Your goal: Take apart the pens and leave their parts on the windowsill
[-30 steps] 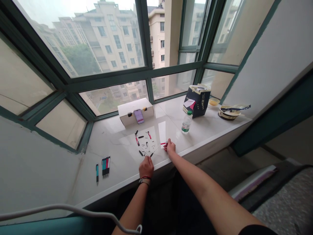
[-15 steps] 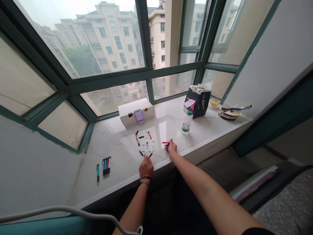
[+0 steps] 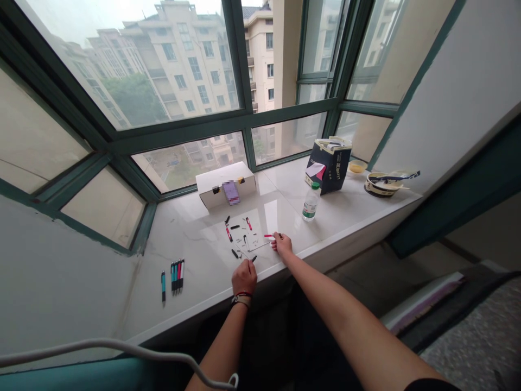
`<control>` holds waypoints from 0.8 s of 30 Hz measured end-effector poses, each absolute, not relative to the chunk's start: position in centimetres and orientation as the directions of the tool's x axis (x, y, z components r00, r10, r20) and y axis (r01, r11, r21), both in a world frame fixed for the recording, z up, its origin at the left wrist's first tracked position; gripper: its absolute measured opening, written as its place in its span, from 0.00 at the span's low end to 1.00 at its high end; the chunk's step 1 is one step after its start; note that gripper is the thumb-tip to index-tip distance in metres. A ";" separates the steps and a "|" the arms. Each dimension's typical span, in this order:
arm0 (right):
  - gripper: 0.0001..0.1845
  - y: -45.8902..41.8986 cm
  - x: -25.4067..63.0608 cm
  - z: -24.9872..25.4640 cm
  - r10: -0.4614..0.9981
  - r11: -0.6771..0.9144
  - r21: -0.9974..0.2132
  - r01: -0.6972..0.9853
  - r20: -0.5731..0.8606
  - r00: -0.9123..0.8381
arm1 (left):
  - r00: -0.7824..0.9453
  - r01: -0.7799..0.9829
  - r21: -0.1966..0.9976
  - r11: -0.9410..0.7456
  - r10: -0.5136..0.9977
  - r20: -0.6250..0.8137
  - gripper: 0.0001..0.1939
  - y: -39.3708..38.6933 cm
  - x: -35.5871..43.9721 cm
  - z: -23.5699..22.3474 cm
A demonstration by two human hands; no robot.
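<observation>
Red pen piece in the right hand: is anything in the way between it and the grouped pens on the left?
Yes. Loose pen parts lie scattered between the red pen piece and the grouped pens. The left hand is just on the near side.

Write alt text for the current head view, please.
A person's left hand holds a black pen piece and right hand a red pen piece, above a white windowsill with scattered small parts, pens and a green-capped bottle.
</observation>
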State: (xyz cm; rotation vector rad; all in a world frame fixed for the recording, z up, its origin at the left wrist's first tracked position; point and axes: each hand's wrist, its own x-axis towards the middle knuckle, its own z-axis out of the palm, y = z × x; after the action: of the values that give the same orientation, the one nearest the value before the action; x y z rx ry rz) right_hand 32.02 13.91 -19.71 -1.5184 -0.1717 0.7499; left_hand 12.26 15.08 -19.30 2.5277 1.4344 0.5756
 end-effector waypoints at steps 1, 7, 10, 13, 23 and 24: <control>0.13 13.9 32.0 -19.7 0.556 -0.128 -0.938 -0.321 -0.336 0.760 | 0.466 0.784 0.330 -0.526 0.850 0.248 0.16 15.1 12.3 -19.4; 0.18 13.9 31.7 -19.5 0.600 -0.181 -0.942 -0.283 -0.334 0.727 | 0.470 0.782 0.315 -0.538 0.841 0.269 0.16 15.1 12.3 -19.4; 0.19 14.0 31.7 -19.5 0.600 -0.191 -0.940 -0.282 -0.339 0.724 | 0.476 0.778 0.317 -0.542 0.838 0.266 0.16 15.2 12.2 -19.4; 0.17 14.0 31.8 -19.6 0.604 -0.183 -0.940 -0.287 -0.338 0.721 | 0.483 0.780 0.311 -0.544 0.838 0.254 0.17 15.2 12.2 -19.5; 0.17 13.8 31.8 -20.4 0.651 -0.205 -0.962 -0.179 -0.271 0.709 | 0.488 0.785 0.281 -0.552 0.831 0.266 0.17 15.3 12.2 -19.6; 0.17 13.7 31.7 -20.5 0.657 -0.218 -0.966 -0.141 -0.253 0.710 | 0.488 0.786 0.280 -0.551 0.831 0.267 0.17 15.3 12.2 -19.6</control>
State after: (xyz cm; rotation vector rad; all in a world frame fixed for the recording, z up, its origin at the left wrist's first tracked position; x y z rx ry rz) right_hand 31.73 13.74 -20.47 -1.6368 -0.4243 0.7750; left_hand 12.23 15.29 -19.61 2.6044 1.4218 0.5697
